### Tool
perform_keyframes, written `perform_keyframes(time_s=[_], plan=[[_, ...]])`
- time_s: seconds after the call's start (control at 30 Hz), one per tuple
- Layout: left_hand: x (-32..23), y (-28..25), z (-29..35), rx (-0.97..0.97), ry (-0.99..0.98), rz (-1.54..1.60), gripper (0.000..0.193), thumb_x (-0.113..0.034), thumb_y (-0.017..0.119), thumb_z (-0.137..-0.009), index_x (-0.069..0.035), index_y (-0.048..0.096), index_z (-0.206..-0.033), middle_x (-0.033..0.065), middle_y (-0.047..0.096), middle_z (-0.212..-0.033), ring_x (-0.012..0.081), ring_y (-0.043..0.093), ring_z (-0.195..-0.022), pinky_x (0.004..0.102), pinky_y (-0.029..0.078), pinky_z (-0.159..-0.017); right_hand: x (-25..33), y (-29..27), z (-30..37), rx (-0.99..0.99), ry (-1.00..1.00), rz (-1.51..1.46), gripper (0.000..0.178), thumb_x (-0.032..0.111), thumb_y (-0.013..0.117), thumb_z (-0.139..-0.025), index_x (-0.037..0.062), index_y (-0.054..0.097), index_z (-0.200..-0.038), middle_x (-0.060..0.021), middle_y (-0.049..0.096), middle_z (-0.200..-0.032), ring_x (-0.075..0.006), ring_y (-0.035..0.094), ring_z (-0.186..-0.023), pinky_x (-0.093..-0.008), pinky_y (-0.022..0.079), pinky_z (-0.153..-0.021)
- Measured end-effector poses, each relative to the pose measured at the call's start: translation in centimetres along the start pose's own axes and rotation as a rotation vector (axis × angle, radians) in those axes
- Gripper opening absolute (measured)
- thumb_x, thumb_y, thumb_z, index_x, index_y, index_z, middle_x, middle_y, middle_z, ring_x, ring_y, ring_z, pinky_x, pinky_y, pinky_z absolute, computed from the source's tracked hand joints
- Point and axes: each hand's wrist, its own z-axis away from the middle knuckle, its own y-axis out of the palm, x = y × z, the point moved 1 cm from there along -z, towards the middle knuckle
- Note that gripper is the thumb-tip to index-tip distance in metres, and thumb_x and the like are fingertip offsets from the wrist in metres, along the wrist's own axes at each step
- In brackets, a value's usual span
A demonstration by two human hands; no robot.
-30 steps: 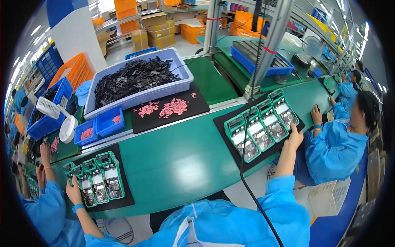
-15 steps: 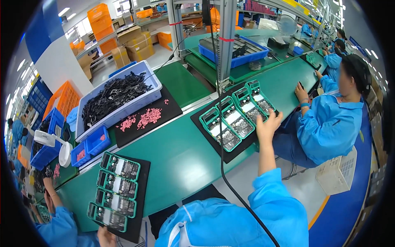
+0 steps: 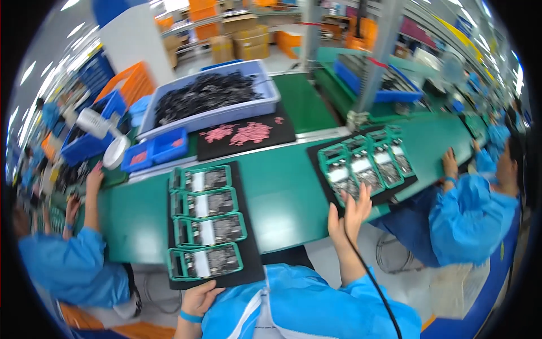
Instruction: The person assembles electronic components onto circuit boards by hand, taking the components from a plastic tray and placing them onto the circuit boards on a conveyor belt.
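Note:
My left hand (image 3: 200, 296) grips the near edge of a black mat (image 3: 248, 237), which juts past the table's front edge toward me. On that mat several green-framed circuit boards (image 3: 217, 229) lie in a row, each with a pale strip. A second black mat (image 3: 317, 169) with similar green-framed boards (image 3: 364, 169) lies to the right. My right hand (image 3: 351, 217) is at its near side with fingers spread, holding nothing; whether the fingertips touch the nearest boards cannot be made out.
A pale blue bin (image 3: 209, 124) full of black parts stands behind, beside pink pieces (image 3: 251, 133) on a dark pad. Small blue trays (image 3: 153, 151) and a white fan (image 3: 116, 151) are farther left. Co-workers in blue sit either side. A black cable (image 3: 372, 277) passes across my right arm.
The view has turned left. My right hand has come away from the right-hand mat's far right edge to its near side. My left hand stays at the left mat's near edge.

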Motion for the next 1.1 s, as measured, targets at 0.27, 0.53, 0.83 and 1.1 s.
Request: perform_keyframes(time_s=[0.27, 0.53, 0.83, 1.1], plan=[[0.2, 4.7, 2.3, -0.046, -0.223, -0.164, 0.044, -0.003, 0.060, -0.089, 0.002, 0.046, -0.131, 0.0192, 0.059, -0.117, 0.0279, 0.061, -0.104, 0.0390, 0.051, -0.092, 6.7, 4.1, -2.2, 0.299, -0.310, -0.282, 0.034, 0.007, 0.067, -0.077, 0.0028, 0.059, -0.110, -0.0226, 0.049, -0.130, -0.0393, 0.045, -0.123, -0.0468, 0.034, -0.100], [2.5, 6.5, -2.3, 0.145, -0.146, -0.094, 0.044, -0.001, 0.066, -0.086, -0.006, 0.049, -0.126, 0.0131, 0.057, -0.119, 0.0248, 0.059, -0.108, 0.0398, 0.051, -0.093, 10.2, 19.6, -13.1, 0.511, -0.266, -0.403, 0.012, 0.009, 0.065, -0.077, 0.0042, 0.064, -0.088, -0.0154, 0.065, -0.085, -0.0337, 0.062, -0.086, -0.0432, 0.050, -0.077], [-3.3, -4.0, -1.1, 0.320, -0.094, -0.943, 0.027, -0.021, 0.064, -0.090, 0.001, 0.066, -0.106, 0.0073, 0.068, -0.099, 0.0123, 0.061, -0.090, 0.0278, 0.051, -0.078, 13.3, 25.2, -15.4, 0.613, -0.344, -0.196, 0.011, 0.014, 0.068, -0.076, 0.0034, 0.066, -0.077, -0.0168, 0.065, -0.081, -0.0346, 0.063, -0.081, -0.0452, 0.050, -0.074], [-21.9, 10.6, 5.2, 0.332, 0.493, -1.645, 0.015, -0.017, 0.063, -0.088, -0.004, 0.067, -0.093, 0.0084, 0.066, -0.083, 0.0198, 0.064, -0.075, 0.0300, 0.050, -0.063, 12.7, 23.9, -15.9, 0.520, -0.388, -0.116, 0.014, 0.011, 0.051, -0.086, -0.0021, 0.057, -0.087, -0.0218, 0.062, -0.086, -0.0388, 0.060, -0.086, -0.0467, 0.048, -0.078]])
